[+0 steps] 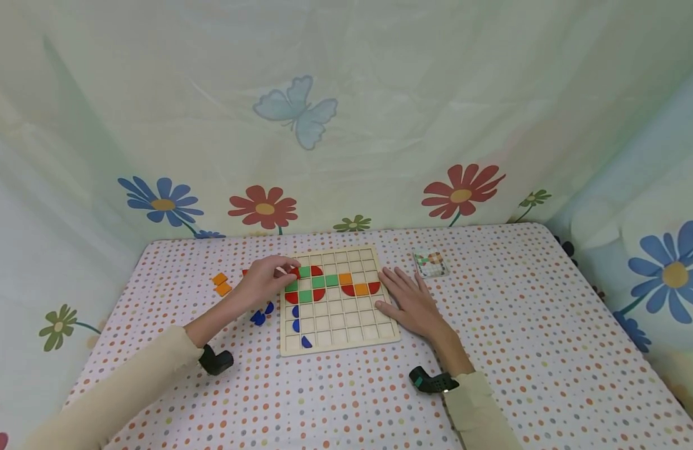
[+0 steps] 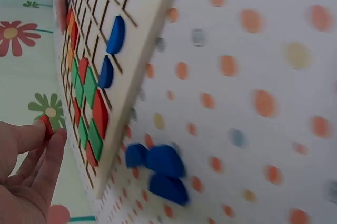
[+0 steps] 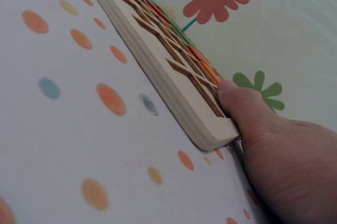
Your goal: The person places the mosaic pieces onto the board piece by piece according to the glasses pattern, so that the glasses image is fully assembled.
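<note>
My left hand [image 1: 262, 279] pinches a red piece [image 2: 46, 125] between thumb and fingertip, held raised over the left side of a wooden grid board [image 1: 346, 322]. Green squares [image 1: 318, 282], red curved pieces [image 1: 319, 294] and orange squares [image 1: 361, 289] sit in the board's cells in a band across it. Down its left side lie blue curved pieces [image 1: 295, 310]. On the board's right edge rests my right hand [image 1: 412, 305], fingers extended; its thumb [image 3: 237, 98] touches the rim. The left hand partly covers the upper left cells in the head view.
Loose blue pieces [image 1: 259, 318] lie left of the board, below the left forearm. Farther left are loose orange squares [image 1: 223, 289], and a red bit [image 1: 245, 272] shows behind the left hand. A small patterned card [image 1: 430, 264] lies right of the board on the dotted tablecloth [image 1: 335, 406].
</note>
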The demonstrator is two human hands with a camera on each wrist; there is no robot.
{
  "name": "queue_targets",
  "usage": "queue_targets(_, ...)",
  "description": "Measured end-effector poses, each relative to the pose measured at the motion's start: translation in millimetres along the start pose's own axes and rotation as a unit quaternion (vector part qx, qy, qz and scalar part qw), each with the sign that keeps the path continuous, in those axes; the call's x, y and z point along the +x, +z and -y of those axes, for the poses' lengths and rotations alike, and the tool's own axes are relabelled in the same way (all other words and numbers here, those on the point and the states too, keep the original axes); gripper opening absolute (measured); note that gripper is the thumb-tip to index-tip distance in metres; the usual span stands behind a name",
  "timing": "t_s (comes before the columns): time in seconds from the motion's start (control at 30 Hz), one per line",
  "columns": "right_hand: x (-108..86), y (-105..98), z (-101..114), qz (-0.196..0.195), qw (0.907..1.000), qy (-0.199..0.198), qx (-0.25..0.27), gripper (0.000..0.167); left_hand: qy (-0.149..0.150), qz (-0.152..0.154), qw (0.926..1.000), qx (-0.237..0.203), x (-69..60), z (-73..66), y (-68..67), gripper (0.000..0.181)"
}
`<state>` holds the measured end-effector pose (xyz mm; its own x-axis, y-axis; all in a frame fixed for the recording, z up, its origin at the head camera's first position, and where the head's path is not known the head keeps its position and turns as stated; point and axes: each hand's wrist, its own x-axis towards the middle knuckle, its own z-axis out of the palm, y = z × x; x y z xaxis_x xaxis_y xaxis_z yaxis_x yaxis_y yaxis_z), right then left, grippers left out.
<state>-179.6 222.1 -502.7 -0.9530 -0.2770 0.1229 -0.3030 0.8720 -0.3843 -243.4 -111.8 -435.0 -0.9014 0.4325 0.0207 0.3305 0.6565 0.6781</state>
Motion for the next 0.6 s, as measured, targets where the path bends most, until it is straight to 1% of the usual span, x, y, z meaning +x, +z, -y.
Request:
queue_targets(0.17,-0.5,0,-1,-0.001,1.0000,0.000,-0.006,0.071,0.018,0.017,0.9997,-0.002,30.8,-16.6,12.7,0.029)
queue_targets(0.27,-1.1,-1,-1,-0.001,1.0000,0.003,-0.006,0.071,0.031,0.031,0.9990,0.007,49.6,-26.2,23.7,0.027)
queue_targets(0.37,-1.3,0,-2,0.000,1.0000,0.006,-0.004,0.071,0.034,0.047,0.9983,0.010,65.1,-33.8,35.5,0.026)
queue_targets(0.47,-0.8,1,-2,0.006,0.9999,0.007,-0.005,0.071,0.025,0.062,0.9978,0.001,75.4,-40.3,44.5,0.026)
queue_targets(0.6,0.5,2,-2,0.015,0.9998,0.010,-0.004,0.071,0.015,0.076,0.9970,0.004,83.4,-45.3,51.1,0.025)
